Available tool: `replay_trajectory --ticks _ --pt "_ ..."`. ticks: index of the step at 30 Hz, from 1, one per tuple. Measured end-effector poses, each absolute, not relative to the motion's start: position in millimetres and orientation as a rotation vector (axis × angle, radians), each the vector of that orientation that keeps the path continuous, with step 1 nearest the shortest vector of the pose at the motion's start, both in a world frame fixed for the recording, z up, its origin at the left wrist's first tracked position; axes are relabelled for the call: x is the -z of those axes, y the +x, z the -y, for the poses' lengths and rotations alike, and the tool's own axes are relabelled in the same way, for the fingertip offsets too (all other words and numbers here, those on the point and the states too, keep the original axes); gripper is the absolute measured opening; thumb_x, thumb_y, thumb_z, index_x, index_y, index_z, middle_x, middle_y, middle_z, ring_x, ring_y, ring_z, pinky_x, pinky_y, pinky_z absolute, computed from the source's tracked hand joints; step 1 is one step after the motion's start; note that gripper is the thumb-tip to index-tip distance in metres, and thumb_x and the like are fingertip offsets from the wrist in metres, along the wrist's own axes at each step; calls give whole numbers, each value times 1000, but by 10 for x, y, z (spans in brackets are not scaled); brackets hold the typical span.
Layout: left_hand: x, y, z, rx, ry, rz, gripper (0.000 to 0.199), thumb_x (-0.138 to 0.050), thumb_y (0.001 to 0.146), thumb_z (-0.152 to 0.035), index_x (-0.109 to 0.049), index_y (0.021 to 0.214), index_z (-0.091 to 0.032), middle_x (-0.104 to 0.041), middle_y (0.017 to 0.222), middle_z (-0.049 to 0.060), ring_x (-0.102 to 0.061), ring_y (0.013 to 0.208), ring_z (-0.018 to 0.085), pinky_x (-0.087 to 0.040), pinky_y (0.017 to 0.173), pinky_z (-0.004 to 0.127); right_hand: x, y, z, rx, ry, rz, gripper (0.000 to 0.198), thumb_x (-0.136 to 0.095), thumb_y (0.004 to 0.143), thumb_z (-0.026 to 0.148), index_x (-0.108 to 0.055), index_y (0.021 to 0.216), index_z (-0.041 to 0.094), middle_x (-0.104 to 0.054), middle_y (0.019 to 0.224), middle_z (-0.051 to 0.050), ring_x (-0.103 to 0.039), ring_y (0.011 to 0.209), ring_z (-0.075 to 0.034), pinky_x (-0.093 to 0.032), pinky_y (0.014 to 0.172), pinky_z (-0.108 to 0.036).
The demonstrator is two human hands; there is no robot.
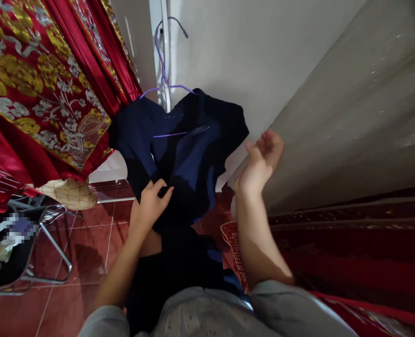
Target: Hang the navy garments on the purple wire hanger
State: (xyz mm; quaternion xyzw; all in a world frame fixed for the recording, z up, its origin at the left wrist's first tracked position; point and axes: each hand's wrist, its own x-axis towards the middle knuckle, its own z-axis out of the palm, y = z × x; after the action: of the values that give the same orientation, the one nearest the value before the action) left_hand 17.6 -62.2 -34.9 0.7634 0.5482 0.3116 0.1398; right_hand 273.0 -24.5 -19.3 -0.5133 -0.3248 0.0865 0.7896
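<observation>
A dark blue top [193, 173] hangs on a purple wire hanger [164, 80] in front of a pale wall. The neckline dips between the hanger's shoulders, and part of the lower bar shows at the opening. My left hand [154, 201] is at the front of the top, below the neckline, with thumb and fingers bent in and pinching the fabric. My right hand [261, 161] is raised just right of the top's sleeve, apart from it, fingers loosely curled and nothing in them. What the hanger's hook rests on is unclear.
Red cloth with gold and silver flowers [42, 79] hangs at the left. Below it stands a metal-framed chair [58, 252] with items on its seat. A pale sheer cloth [351, 131] fills the right side above dark red fabric [351, 262]. Red tiles [88, 238] cover the floor.
</observation>
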Motion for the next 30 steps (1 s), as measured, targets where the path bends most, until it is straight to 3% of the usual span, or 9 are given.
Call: replay_trajectory --ticks 2,3,4,7,9,11,13,16,30 --pt "445 263 743 -1127 2025 -1564 12 -63 96 -32 -58 88 -23 -65 90 6 -68 87 22 -56 83 36 428 2319 544 -289 -1048 734 16 -65 85 37 -59 98 32 -66 111 -4 -63 112 -27 -50 103 -48" --pt "494 316 791 -1236 1930 -1524 9 -64 95 -30 -58 96 -23 -66 91 5 -68 87 21 -56 83 36 542 2106 681 -378 -1053 804 15 -71 82 38 -60 85 29 -67 91 -3 -66 90 -26 -56 87 -45" --pt "543 370 832 -1341 1832 -1466 17 -65 93 -29 -58 108 -24 -66 92 4 -69 87 20 -57 83 35 644 1911 792 -523 -1067 912 17 -73 81 40 -63 83 27 -67 82 -3 -65 76 -23 -57 75 -41" --pt "670 494 911 -1554 1570 -1276 66 -67 90 -24 -35 148 -21 -66 89 2 -69 81 16 -58 81 30 834 1548 924 -902 -1051 1086 22 -74 81 40 -64 86 22 -66 79 -1 -64 71 -17 -54 67 -30" --pt "725 517 934 -1593 1480 -1212 75 -65 92 -21 -26 156 -20 -66 83 -1 -68 77 13 -58 83 28 859 1500 889 -908 -1058 1111 21 -74 83 38 -64 84 20 -65 79 -1 -63 73 -14 -52 69 -27" --pt "764 497 937 -1582 1457 -1193 60 -64 92 -20 -43 148 -19 -68 83 0 -69 79 13 -58 84 26 842 1531 836 -848 -1057 1150 17 -72 86 35 -65 85 20 -65 81 -1 -63 74 -13 -51 70 -26" --pt "799 465 925 -1565 1467 -1207 35 -66 90 -20 -63 125 -18 -71 88 3 -71 83 14 -58 84 26 826 1566 814 -813 -1043 1185 14 -70 88 33 -66 87 20 -65 83 -1 -63 76 -13 -51 71 -26" --pt "850 455 909 -1576 1475 -1217 15 -67 89 -20 -72 103 -16 -74 93 6 -73 89 17 -59 85 27 840 1569 846 -780 -1043 1168 12 -68 90 32 -66 90 20 -67 85 -1 -65 78 -13 -52 71 -26" --pt "943 578 940 -1584 1432 -1194 19 -66 92 -20 -72 110 -17 -72 101 7 -70 93 18 -57 87 29 1005 1584 900 -512 -1068 1085 13 -65 93 33 -71 90 20 -72 83 -3 -68 71 -15 -56 66 -29"
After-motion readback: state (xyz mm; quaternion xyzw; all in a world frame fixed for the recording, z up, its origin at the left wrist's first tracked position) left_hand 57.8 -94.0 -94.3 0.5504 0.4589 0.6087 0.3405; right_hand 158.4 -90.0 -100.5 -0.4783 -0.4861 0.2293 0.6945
